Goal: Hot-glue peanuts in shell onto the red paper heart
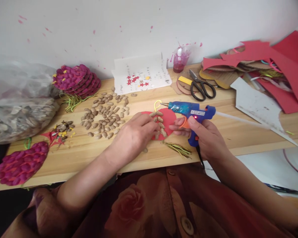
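My right hand (210, 138) is wrapped round a blue hot glue gun (181, 107), with fingers at its orange trigger and a small red light lit on its body. The gun's nozzle points left, above a red disc (170, 115) with a yellow loop. Whole peanuts (161, 119) sit on the disc in a small group. Over the disc's left side, my left hand (134, 135) has its fingers bent together on a peanut at the group's edge; the fingertips are partly hidden. A green-and-brown thread tassel (177, 148) lies below the disc.
Loose peanuts (106, 115) spread to the left. Behind them are stacked purple decorated discs (76, 81) and paper with stars (141, 76). Scissors (201, 87), a cup of purple liquid (180, 61) and red sheet scraps (288, 72) stand right. A plastic bag (20, 102) fills the left.
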`<action>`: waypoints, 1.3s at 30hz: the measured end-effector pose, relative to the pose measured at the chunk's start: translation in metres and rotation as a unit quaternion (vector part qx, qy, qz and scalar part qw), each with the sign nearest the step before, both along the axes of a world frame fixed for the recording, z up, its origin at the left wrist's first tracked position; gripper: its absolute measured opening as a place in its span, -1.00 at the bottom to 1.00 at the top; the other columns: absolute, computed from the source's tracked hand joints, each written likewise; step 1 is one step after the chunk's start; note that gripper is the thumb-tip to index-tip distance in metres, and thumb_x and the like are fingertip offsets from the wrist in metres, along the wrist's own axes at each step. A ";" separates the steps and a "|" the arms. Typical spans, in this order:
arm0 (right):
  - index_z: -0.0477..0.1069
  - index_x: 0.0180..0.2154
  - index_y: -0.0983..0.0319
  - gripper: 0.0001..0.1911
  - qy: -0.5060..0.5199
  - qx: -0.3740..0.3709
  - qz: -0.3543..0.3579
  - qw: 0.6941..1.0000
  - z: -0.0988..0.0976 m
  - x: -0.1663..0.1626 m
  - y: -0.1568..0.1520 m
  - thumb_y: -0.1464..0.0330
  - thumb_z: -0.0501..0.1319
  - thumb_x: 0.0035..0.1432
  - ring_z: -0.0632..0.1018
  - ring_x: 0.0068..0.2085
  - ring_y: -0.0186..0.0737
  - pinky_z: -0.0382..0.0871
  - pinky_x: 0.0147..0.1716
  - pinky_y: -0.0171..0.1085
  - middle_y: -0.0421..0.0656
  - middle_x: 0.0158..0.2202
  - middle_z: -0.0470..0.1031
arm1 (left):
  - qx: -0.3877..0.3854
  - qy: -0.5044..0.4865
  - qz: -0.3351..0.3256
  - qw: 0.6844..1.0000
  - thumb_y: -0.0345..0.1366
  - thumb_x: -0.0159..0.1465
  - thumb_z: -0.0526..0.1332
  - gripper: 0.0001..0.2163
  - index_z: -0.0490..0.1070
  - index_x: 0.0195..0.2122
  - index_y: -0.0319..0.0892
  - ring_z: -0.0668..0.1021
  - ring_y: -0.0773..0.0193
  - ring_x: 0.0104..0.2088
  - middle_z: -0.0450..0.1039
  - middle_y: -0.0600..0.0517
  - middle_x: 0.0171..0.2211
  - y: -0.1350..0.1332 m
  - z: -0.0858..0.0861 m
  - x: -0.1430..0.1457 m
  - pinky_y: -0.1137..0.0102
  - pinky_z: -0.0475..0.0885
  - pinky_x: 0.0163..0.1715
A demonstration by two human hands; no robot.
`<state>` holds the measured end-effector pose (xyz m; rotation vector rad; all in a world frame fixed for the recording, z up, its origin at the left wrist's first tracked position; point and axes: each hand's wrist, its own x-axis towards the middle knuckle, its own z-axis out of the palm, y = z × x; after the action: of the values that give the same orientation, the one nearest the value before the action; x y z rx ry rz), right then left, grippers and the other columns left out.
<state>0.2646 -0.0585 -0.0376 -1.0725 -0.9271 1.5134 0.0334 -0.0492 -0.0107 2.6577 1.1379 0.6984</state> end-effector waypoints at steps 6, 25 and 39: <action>0.58 -0.33 0.18 -0.74 0.032 -0.003 -0.029 0.999 -0.001 0.001 0.003 0.12 0.39 0.19 0.68 -0.21 -0.06 0.62 -0.25 -0.18 -0.10 -0.20 0.61 | 0.006 0.147 -0.114 0.983 -0.37 0.46 0.10 -0.81 0.52 -0.17 -0.22 0.46 0.16 -0.12 0.48 -0.09 -0.15 0.018 0.020 0.012 0.28 0.42 -0.11; 0.58 -0.34 0.19 -0.69 0.028 -0.018 -0.045 0.998 -0.001 0.000 0.004 0.08 0.43 0.12 0.68 -0.25 -0.09 0.63 -0.22 -0.17 -0.10 -0.21 0.62 | -0.009 0.251 -0.187 0.950 -0.41 0.44 0.10 -0.81 0.53 -0.11 -0.24 0.48 0.13 -0.09 0.48 -0.10 -0.18 0.038 0.022 0.029 0.26 0.39 -0.05; 0.57 -0.33 0.21 -0.69 0.032 -0.007 -0.037 0.999 -0.001 0.001 0.003 0.08 0.39 0.18 0.68 -0.23 -0.08 0.62 -0.22 -0.17 -0.08 -0.18 0.63 | -0.014 0.244 -0.156 0.957 -0.39 0.43 0.14 -0.85 0.50 -0.21 -0.26 0.47 0.11 -0.14 0.45 -0.08 -0.23 0.038 0.016 0.024 0.25 0.41 -0.09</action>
<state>0.2653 -0.0552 -0.0385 -1.0526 -0.8249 1.4868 0.0576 -0.0115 0.0056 2.9726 0.7678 -0.0370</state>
